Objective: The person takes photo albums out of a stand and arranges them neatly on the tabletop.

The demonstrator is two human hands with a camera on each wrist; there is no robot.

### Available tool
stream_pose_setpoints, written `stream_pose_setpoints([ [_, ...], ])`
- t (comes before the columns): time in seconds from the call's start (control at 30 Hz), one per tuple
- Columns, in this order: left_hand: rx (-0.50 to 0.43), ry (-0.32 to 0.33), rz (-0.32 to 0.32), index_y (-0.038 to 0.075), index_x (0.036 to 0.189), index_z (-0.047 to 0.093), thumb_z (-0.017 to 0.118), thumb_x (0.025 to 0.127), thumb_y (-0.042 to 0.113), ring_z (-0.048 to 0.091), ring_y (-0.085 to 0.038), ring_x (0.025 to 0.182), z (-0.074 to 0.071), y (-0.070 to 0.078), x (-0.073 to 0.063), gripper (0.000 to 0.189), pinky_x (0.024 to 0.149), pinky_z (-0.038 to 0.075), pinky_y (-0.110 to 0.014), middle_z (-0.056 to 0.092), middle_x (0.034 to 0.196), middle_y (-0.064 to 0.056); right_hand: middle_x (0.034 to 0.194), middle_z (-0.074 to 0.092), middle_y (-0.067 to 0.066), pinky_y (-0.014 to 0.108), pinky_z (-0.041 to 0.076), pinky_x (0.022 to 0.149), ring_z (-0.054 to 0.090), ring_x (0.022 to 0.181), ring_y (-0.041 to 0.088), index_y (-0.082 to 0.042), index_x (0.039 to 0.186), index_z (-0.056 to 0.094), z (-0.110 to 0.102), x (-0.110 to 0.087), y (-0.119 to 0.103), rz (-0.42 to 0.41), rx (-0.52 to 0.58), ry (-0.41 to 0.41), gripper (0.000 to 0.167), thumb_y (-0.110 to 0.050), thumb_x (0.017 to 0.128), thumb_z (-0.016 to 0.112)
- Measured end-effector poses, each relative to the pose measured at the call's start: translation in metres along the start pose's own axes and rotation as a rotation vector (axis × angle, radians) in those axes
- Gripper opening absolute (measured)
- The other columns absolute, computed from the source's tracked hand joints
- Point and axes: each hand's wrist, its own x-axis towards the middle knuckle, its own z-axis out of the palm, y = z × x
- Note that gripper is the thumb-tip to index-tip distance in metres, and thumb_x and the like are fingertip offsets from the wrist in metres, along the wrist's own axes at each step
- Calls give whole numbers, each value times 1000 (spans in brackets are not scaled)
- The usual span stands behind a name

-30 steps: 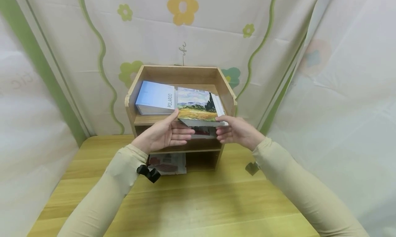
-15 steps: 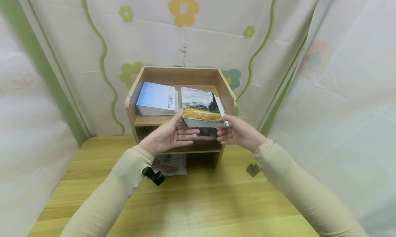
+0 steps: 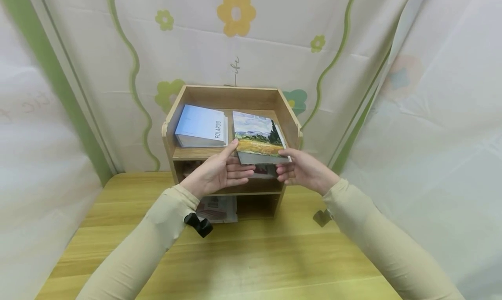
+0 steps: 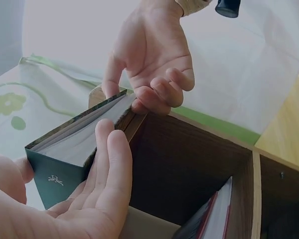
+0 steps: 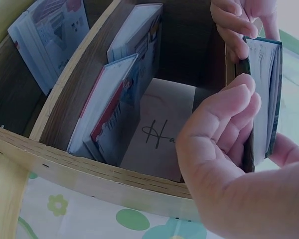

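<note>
Blue, the POLAROID book (image 3: pixel 200 123) sits on top of the wooden shelf unit (image 3: pixel 231 97), left of centre in the head view; just right of it, mid-frame, you hold the landscape-covered book (image 3: pixel 256 136), your left hand (image 3: pixel 215 173) pinching its left edge, your right hand (image 3: pixel 309 169) its near right corner; neither has let go, so that book's handling looks unfinished; more books (image 5: pixel 52 45) stand lower, upper left of the right-wrist view

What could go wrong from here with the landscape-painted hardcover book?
Possibly a tilt or slip: the left hand and right hand hold the landscape-painted hardcover book only near its front corners. It might also knock the thick, pale-blue POLAROID book close on its left.
</note>
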Motion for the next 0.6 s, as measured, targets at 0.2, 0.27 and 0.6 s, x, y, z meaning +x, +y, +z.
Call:
stream_pose_setpoints([
  [0.2,-15,58,54,-8,143,33,58,93,57,61,-35,113,0,0,-5,86,95,52,-43,57,129,-25,85,61,9,30,52,68,61,74,23,-12,119,42,2,-1,2,-4,-14,-32,30,-34,101,53],
  [0.27,-2,77,74,-6,143,34,60,93,56,63,-34,110,-1,-1,-7,84,95,52,-43,57,129,-23,88,61,10,31,52,68,61,76,24,-13,119,42,4,-2,2,-9,-21,-35,30,-34,101,53],
  [0.6,95,74,117,-5,144,36,63,91,57,64,-34,108,-8,-4,-15,85,90,56,-41,60,125,-23,80,58,7,25,46,56,58,69,20,-14,109,52,5,-8,6,-48,-71,-3,20,-30,99,57],
])
